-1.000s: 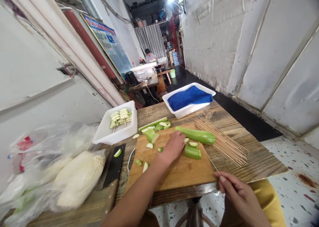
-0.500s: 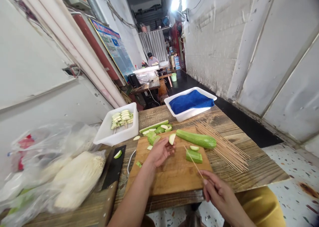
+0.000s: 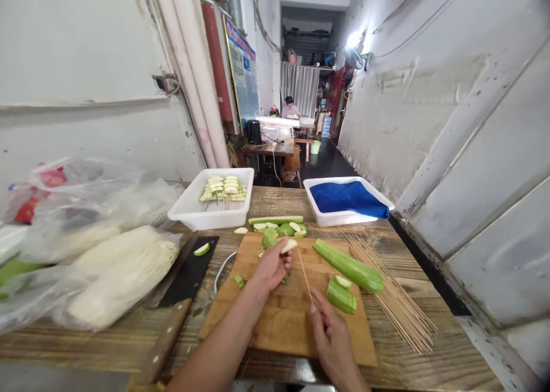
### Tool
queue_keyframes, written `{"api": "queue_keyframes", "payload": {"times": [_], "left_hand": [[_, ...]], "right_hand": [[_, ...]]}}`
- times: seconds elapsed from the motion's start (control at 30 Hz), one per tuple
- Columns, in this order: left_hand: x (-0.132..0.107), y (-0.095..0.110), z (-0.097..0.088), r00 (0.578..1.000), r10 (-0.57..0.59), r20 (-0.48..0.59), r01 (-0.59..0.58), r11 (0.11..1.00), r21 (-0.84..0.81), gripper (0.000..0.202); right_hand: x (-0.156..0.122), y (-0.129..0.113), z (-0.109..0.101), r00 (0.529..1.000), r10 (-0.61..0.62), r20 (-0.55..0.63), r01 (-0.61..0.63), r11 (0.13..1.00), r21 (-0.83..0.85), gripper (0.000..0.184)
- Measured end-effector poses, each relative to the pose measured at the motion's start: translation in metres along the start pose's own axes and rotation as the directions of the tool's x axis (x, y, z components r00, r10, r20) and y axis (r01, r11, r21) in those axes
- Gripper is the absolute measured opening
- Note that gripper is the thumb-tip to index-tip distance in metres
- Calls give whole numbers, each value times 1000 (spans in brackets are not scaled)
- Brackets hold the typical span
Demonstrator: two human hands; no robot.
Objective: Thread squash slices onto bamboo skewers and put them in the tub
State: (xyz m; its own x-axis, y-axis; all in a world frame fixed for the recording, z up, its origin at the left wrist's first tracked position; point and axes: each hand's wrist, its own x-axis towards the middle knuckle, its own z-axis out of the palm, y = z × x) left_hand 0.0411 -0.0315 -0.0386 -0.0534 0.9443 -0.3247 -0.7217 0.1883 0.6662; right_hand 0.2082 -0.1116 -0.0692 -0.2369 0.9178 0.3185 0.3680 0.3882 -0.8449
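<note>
- Bearings were read from the middle of the cutting board (image 3: 283, 329), with twelve o'clock pointing away from the wearer.
- Clear plastic bags (image 3: 86, 208) of pale, thin-stemmed mushrooms (image 3: 120, 274) lay at nine o'clock, well apart from the board and seemingly parked out of the working area.
- Cleaver (image 3: 188, 269) lay flat just beside the board's left edge at ten o'clock, handle toward the wearer, probably for easy reach. One stray slice sat on its blade.
- White tray (image 3: 206, 220) at eleven o'clock held rows of skewered slices (image 3: 223, 188), collected off the board.
- Left hand (image 3: 270, 267) was over the board's far half. Thumb and fingertips were closed on a zucchini slice (image 3: 289, 245), held clear of the wood with its pale flesh turned rightward, apparently to face the stick.
- Skewer (image 3: 305, 274) ran from the right hand toward twelve o'clock. Its tip was near the slice; contact could not be confirmed.
- Right hand (image 3: 333, 337), at five o'clock, pinched the skewer's lower end with fingers closed, leaving most of its length free.
- Whole zucchini (image 3: 349, 265) lay on the board at two o'clock, with a cut chunk (image 3: 341, 296) just beside it.
- Loose bamboo sticks (image 3: 397, 306) were spread on the wooden table (image 3: 438, 363) at three o'clock, judged handy to the right hand.
- Second white tray (image 3: 339, 218), at one o'clock, held a blue cloth (image 3: 348, 199).
</note>
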Motion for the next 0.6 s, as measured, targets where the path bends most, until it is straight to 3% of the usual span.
{"api": "queue_keyframes", "payload": {"times": [0.13,0.23,0.43,0.6], "left_hand": [[1,1,-5,999,28,25,-27,999,-26,24],[3,1,-8,996,32,87,-26,998,-64,28],[3,4,-7,996,-34,80,46,986,-159,32],[1,6,-5,995,-62,77,74,983,-167,34]], "right_hand": [[6,-5,4,999,-34,-7,35,999,15,28],[9,-6,6,1000,15,-3,-15,1000,21,27],[14,-7,9,989,136,61,-141,986,86,32],[16,-10,9,985,145,89,-154,983,103,32]]}}
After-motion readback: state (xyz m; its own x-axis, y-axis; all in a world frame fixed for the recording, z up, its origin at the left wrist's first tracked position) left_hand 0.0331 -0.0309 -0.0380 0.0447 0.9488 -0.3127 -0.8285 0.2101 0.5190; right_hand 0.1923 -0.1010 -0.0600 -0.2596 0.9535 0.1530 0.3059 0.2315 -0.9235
